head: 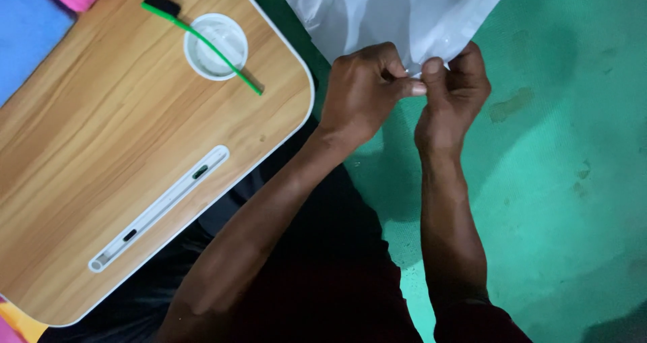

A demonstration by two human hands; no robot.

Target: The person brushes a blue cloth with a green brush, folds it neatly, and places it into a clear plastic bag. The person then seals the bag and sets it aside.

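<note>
Head view, white plastic pouch (397,16) at twelve o'clock over green floor (566,181), left hand (364,94) and right hand (453,90) both pinched shut on its lower edge, wooden lap table (101,161) at nine o'clock with rounded white rim, green brush (202,36) across white dish (216,46), open floor at three o'clock

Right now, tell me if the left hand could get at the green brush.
Probably yes. The left hand pinches the bag alongside the right hand; once it lets go, nothing blocks the way to the brush on the table.
</note>
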